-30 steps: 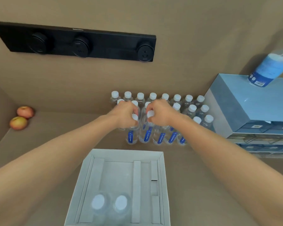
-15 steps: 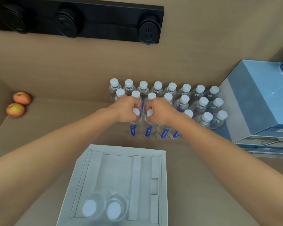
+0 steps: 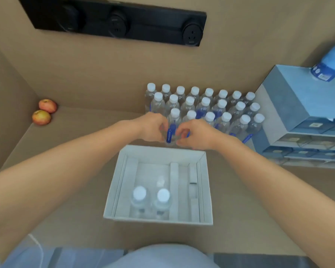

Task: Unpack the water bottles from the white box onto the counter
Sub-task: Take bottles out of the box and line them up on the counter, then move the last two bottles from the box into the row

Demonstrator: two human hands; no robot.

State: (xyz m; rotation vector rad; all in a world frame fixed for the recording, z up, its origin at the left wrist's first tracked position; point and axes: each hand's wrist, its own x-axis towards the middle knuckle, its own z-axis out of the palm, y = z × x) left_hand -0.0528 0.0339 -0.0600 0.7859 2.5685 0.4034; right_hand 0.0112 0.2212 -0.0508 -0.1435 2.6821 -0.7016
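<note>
The white box [image 3: 162,149] lies open on the counter in front of me, with two water bottles [image 3: 139,193] [image 3: 163,195] upright in its near left part. Behind it, several white-capped bottles [image 3: 205,101] stand in three rows against the wall. My left hand [image 3: 153,128] and my right hand [image 3: 196,134] are low at the front row, one on each side of a blue-labelled bottle [image 3: 174,115]. Their fingers are loosely curled and apart, and the bottle caps show above them. Neither hand lifts anything.
Two apples [image 3: 45,106] [image 3: 41,117] sit in the far left corner. A stack of blue boxes [image 3: 298,113] fills the right side, with a blue-labelled bottle [image 3: 331,62] on top. A black socket strip [image 3: 116,26] is on the wall.
My hands have come down off the caps of the two front bottles and drawn back toward the white box. The two bottles now stand in the front row with caps showing.
</note>
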